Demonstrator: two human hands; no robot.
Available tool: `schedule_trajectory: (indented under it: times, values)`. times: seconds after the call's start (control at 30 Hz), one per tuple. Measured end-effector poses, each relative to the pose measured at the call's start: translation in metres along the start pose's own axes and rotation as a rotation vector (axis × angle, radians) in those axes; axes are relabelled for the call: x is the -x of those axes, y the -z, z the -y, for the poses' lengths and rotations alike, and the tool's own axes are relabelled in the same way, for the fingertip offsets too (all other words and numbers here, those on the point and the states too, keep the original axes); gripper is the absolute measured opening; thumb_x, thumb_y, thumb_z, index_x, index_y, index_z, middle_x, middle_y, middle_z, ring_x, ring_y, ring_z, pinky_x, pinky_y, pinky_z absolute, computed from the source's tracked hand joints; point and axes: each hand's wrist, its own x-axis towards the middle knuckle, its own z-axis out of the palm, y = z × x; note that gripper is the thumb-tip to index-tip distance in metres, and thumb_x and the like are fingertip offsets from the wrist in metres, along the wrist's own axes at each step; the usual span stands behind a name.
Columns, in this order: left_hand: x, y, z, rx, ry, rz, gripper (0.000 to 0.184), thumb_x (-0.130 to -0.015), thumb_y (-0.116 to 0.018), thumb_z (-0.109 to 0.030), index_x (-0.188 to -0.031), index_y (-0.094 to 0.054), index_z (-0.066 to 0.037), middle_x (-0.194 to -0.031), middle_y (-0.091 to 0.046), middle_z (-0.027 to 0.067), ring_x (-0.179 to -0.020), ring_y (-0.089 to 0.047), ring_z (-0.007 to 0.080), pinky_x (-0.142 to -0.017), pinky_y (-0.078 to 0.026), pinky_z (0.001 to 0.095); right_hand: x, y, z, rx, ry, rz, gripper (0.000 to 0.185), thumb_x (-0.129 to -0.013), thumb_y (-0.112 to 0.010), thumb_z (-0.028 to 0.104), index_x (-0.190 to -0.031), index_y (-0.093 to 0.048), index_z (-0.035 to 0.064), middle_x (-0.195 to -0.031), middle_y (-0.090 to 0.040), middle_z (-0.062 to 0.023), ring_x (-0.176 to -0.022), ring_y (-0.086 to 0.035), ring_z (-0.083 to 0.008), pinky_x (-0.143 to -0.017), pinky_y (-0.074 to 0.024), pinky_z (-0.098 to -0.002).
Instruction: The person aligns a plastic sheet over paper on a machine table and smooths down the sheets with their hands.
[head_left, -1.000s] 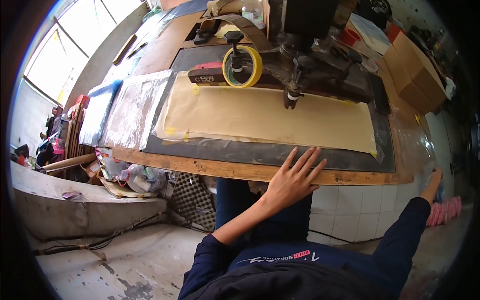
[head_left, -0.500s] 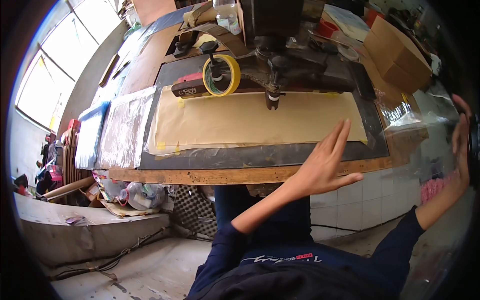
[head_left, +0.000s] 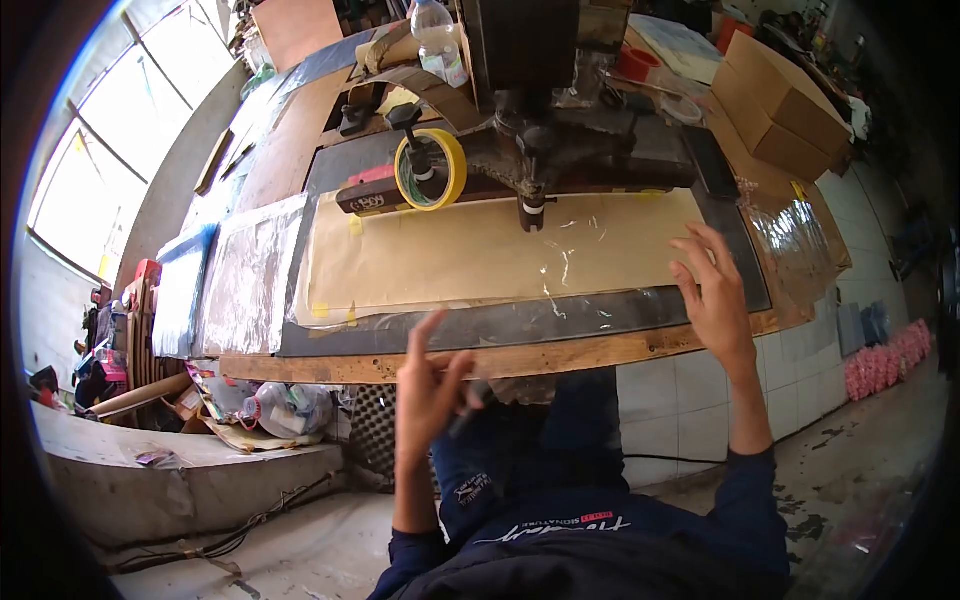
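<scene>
A thin clear plastic sheet, seen mostly by its white glints, spans between my hands over the tan paper. My left hand is at the table's front edge, thumb and fingers bent around the sheet's left side; its fingertips are slightly blurred. Over the paper's right end, my right hand has curled fingers at the sheet's right side. The paper lies on a dark board, beneath a dark metal clamp bar. A yellow tape roll hangs from a knob of the clamp.
Stacks of clear plastic sheets lie on the table's left. A cardboard box stands at the back right, and a plastic bottle behind the clamp. The wooden table edge runs in front of my body.
My right hand has come in from the far right to above the paper's right end. My left hand has moved left and down to the front edge. Glints of the plastic now show over the paper.
</scene>
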Motion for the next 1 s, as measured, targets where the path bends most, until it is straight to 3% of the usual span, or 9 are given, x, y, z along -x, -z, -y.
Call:
schedule_trajectory:
  times: [0.13, 0.27, 0.33, 0.37, 0.4, 0.47, 0.5, 0.7, 1.0]
  values:
    - [-0.017, 0.025, 0.001, -0.258, 0.061, -0.055, 0.069, -0.085, -0.059, -0.004, -0.141, -0.017, -0.007, -0.071, -0.067, 0.0111, -0.048, -0.061, 0.0144, -0.041, -0.043, 0.0237, 0.002, -0.021, -0.075, -0.060, -0.254, 0.004, 0.039, -0.084, -0.062, 0.023, -0.116, -0.051, 0.0034, -0.118, -0.050, -0.0202, -0.109, -0.049, -0.0373, -0.090, -0.0421, -0.0407]
    - [-0.038, 0.025, 0.004, -0.573, -0.098, -0.201, 0.082, -0.081, -0.063, -0.005, -0.143, -0.009, -0.007, -0.062, -0.064, 0.0110, -0.056, -0.064, 0.0237, -0.055, -0.048, 0.0324, -0.025, -0.031, -0.156, 0.173, -0.219, -0.128, 0.053, -0.081, -0.066, 0.031, -0.120, -0.046, 0.0001, -0.117, -0.050, -0.0227, -0.109, -0.050, -0.0375, -0.090, -0.0413, -0.0421]
    - [-0.049, 0.025, 0.003, -0.635, -0.176, -0.246, 0.082, -0.081, -0.065, -0.009, -0.143, -0.012, -0.007, -0.056, -0.062, 0.0087, -0.051, -0.062, 0.0232, -0.054, -0.048, 0.0316, -0.041, -0.030, -0.183, 0.158, -0.318, -0.046, 0.075, -0.076, -0.068, 0.045, -0.126, -0.038, -0.0032, -0.122, -0.047, -0.0244, -0.114, -0.046, -0.0381, -0.092, -0.0399, -0.0438]
    - [-0.052, 0.025, -0.008, -0.672, 0.006, -0.210, 0.079, -0.081, -0.066, -0.014, -0.143, -0.017, -0.008, -0.085, -0.065, 0.0183, -0.075, -0.065, 0.0269, -0.069, -0.050, 0.0367, -0.046, -0.034, -0.203, 0.156, -0.312, -0.043, 0.075, -0.076, -0.068, 0.045, -0.126, -0.038, -0.0032, -0.122, -0.047, -0.0244, -0.114, -0.046, -0.0381, -0.092, -0.0399, -0.0438]
    - [-0.054, 0.023, -0.003, -0.671, 0.009, -0.215, 0.079, -0.081, -0.066, -0.014, -0.143, -0.017, -0.008, -0.085, -0.065, 0.0183, -0.075, -0.065, 0.0269, -0.069, -0.050, 0.0367, -0.048, -0.043, -0.227, 0.151, -0.347, -0.044, 0.086, -0.073, -0.068, 0.051, -0.129, -0.034, -0.0035, -0.124, -0.045, -0.0252, -0.118, -0.043, -0.0385, -0.094, -0.0383, -0.0444]
    - [-0.059, 0.019, 0.007, -1.186, -0.438, -0.447, 0.068, -0.082, -0.065, -0.018, -0.140, -0.029, -0.013, -0.123, -0.045, 0.0246, -0.102, -0.054, 0.0326, -0.084, -0.046, 0.0433, -0.052, -0.050, -0.234, 0.142, -0.381, -0.043, 0.096, -0.070, -0.068, 0.058, -0.133, -0.031, -0.0038, -0.127, -0.043, -0.0260, -0.122, -0.040, -0.0389, -0.097, -0.0368, -0.0449]
    - [-0.056, 0.013, 0.005, -1.173, -0.313, -0.325, 0.063, -0.086, -0.059, -0.034, -0.139, -0.031, -0.016, -0.144, -0.012, 0.0253, -0.129, -0.025, 0.0453, -0.102, -0.025, 0.0582, -0.055, -0.049, -0.230, 0.207, -0.442, -0.012, 0.105, -0.066, -0.067, 0.064, -0.135, -0.026, -0.0049, -0.129, -0.041, -0.0281, -0.124, -0.036, -0.0404, -0.098, -0.0357, -0.0456]
    - [-0.051, -0.023, 0.013, -1.242, -0.443, 0.169, 0.067, -0.086, -0.044, -0.057, -0.141, -0.028, -0.022, -0.148, -0.004, 0.0257, -0.136, -0.002, 0.0462, -0.101, -0.007, 0.0682, -0.065, -0.062, -0.232, 0.330, -0.500, 0.051, 0.118, -0.061, -0.066, 0.070, -0.136, -0.020, -0.0085, -0.130, -0.036, -0.0347, -0.126, -0.031, -0.0457, -0.101, -0.0329, -0.0479]
    - [-0.065, -0.023, 0.012, -1.238, -0.454, 0.138, 0.067, -0.086, -0.045, -0.056, -0.141, -0.030, -0.021, -0.148, -0.007, 0.0246, -0.136, -0.003, 0.0458, -0.102, -0.006, 0.0667, -0.083, -0.058, -0.222, 0.366, -0.702, 0.106, 0.105, -0.063, -0.072, 0.056, -0.134, -0.027, -0.0073, -0.133, -0.036, -0.0310, -0.127, -0.031, -0.0436, -0.103, -0.0282, -0.0506]
